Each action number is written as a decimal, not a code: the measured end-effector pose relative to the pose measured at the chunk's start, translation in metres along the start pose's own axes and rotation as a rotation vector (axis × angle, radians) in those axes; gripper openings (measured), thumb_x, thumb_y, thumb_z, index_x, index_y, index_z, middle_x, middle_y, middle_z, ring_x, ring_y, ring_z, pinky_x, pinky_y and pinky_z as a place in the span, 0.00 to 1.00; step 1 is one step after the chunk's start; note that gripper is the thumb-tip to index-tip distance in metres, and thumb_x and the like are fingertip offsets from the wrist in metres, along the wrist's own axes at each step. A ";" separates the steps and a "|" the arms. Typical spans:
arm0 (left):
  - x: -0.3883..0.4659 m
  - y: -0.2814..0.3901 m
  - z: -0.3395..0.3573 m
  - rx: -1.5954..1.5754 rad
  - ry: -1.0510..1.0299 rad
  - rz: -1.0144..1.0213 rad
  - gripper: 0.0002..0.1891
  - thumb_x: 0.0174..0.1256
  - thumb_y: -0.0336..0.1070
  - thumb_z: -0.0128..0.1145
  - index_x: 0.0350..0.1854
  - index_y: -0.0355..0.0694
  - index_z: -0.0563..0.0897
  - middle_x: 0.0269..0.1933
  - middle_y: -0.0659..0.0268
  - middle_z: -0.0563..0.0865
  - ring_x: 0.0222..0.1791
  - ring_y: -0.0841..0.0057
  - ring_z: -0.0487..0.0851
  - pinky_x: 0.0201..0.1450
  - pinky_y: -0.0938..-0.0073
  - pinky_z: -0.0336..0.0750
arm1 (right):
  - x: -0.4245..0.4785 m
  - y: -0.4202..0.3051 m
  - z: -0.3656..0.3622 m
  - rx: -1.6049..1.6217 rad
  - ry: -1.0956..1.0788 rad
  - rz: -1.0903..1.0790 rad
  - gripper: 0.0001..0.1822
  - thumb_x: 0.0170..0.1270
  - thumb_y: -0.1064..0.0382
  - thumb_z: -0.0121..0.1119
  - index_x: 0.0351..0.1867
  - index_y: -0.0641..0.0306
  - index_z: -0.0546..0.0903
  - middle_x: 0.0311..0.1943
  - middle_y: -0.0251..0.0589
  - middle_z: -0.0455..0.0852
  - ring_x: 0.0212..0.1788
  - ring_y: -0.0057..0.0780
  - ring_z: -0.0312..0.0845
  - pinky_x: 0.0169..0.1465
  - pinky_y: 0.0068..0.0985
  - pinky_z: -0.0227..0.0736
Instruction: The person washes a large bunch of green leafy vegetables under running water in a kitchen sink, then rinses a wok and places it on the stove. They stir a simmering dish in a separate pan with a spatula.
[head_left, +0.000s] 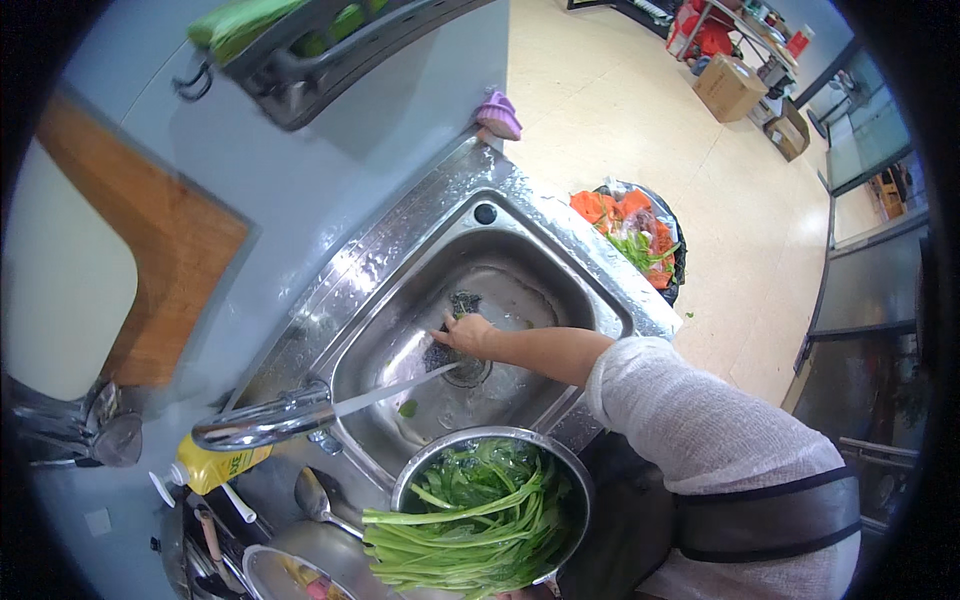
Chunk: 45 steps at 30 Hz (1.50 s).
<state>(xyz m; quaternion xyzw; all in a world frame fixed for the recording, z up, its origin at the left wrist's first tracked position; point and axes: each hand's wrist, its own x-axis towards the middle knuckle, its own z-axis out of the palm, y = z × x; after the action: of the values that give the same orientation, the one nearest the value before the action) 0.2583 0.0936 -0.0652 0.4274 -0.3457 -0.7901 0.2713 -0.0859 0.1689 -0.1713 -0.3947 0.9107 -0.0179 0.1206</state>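
Note:
My right hand (469, 335) reaches into the stainless steel sink (525, 385), fingers apart near the bottom, close to a dark drain strainer and a bit of green leaf. Water runs from the chrome faucet (262, 424) beside the hand. A round metal pot (587, 487) full of long-stemmed leafy greens (480, 517) is at the sink's near edge. Only a sliver of my left hand (517, 595) shows under the pot's near rim at the bottom of the picture; its grip is hidden. A loose leaf (407, 408) lies in the sink.
Left of the sink stand a yellow pump bottle (217, 463), a metal spoon (313, 496) and a bowl (262, 559). A purple brush (499, 117) sits at the far corner. A lined waste bin (679, 255) stands on the floor beyond. A dark rack (300, 90) hangs on the wall.

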 end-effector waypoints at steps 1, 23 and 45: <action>-0.001 -0.001 -0.001 -0.005 0.005 0.000 0.25 0.58 0.34 0.52 0.60 0.36 0.65 0.59 0.56 0.69 0.58 0.64 0.68 0.59 0.61 0.65 | 0.008 -0.008 0.009 -0.051 -0.102 -0.022 0.19 0.56 0.65 0.47 0.52 0.58 0.73 0.50 0.57 0.75 0.35 0.40 0.81 0.34 0.32 0.77; -0.011 0.008 -0.004 -0.073 0.079 -0.017 0.26 0.58 0.31 0.52 0.60 0.37 0.64 0.59 0.57 0.69 0.58 0.64 0.68 0.59 0.61 0.66 | 0.030 -0.055 -0.118 1.182 0.071 0.211 0.09 0.56 0.62 0.54 0.31 0.66 0.78 0.24 0.46 0.81 0.28 0.41 0.79 0.31 0.33 0.72; -0.043 0.038 -0.001 0.223 -0.123 -0.116 0.26 0.58 0.29 0.52 0.61 0.38 0.64 0.60 0.57 0.69 0.58 0.64 0.68 0.58 0.61 0.67 | -0.116 0.007 -0.130 1.507 -0.595 0.318 0.32 0.65 0.38 0.36 0.47 0.66 0.77 0.29 0.38 0.78 0.31 0.23 0.72 0.36 0.22 0.70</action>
<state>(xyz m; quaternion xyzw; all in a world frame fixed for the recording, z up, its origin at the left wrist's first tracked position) 0.2852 0.1008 -0.0150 0.4247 -0.4220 -0.7860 0.1544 -0.0448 0.2499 -0.0225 -0.0626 0.6296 -0.5014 0.5902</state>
